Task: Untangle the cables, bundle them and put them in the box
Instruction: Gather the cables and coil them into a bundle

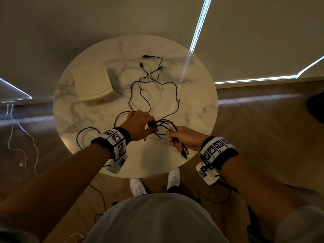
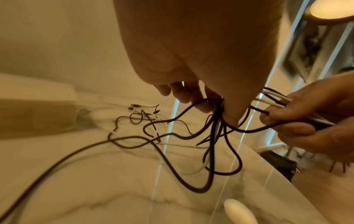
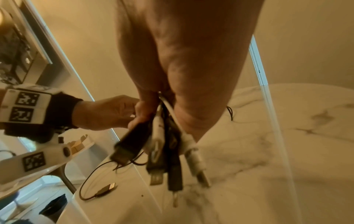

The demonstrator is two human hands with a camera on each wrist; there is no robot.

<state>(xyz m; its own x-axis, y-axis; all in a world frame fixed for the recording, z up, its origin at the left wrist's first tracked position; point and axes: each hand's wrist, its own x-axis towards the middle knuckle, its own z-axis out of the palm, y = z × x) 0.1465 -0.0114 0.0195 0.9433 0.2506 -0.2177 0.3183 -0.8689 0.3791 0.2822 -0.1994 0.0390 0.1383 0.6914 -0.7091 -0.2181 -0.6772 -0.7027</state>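
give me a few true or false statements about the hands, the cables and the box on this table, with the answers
1. The right hand grips a bunch of cable plug ends. True.
2. The box already holds bundled cables. False: its lid is on, and the cables lie loose across the round marble table.
3. The left hand holds several cable strands together. True.
4. All the cables are black. False: white ones are mixed in with the black, both on the table and in the right hand.
5. The box stands to the right of the cables. False: it stands to their left in the head view.
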